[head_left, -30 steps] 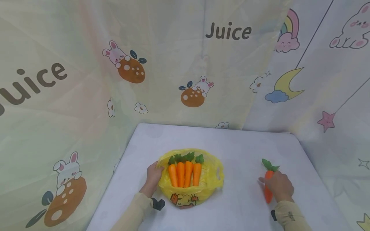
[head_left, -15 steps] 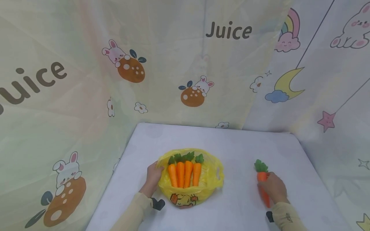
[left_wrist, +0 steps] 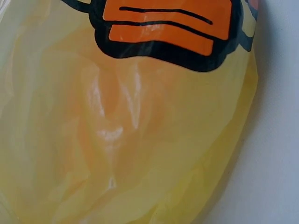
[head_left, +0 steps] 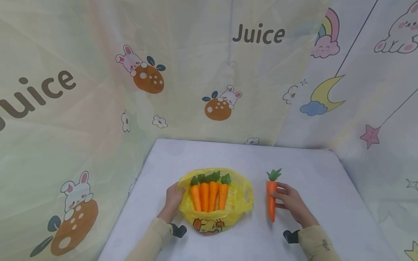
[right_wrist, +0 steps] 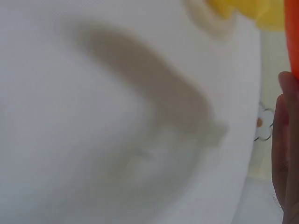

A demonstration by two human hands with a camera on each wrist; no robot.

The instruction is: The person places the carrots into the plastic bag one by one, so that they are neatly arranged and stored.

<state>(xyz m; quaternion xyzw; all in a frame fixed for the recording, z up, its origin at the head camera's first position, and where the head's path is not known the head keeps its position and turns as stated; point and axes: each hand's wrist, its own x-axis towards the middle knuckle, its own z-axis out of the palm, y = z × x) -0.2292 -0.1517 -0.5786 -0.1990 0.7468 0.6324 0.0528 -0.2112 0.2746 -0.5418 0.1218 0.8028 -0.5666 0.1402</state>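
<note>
A yellow plastic bag lies open-mouthed on the table, several carrots with green tops side by side inside it. My left hand grips the bag's left rim; the left wrist view is filled by the bag's printed side. My right hand holds a single orange carrot, leafy top away from me, just right of the bag. In the right wrist view the fingers and a strip of that carrot show at the right edge, with its shadow cast on the table below.
The white table has its far edge against a printed curtain, and more curtain hangs at both sides. Bag handle loops stick out toward the right hand.
My right hand has lifted the carrot and brought it left, closer to the bag, turning it more upright in view. My left hand and the bag have stayed in place.
</note>
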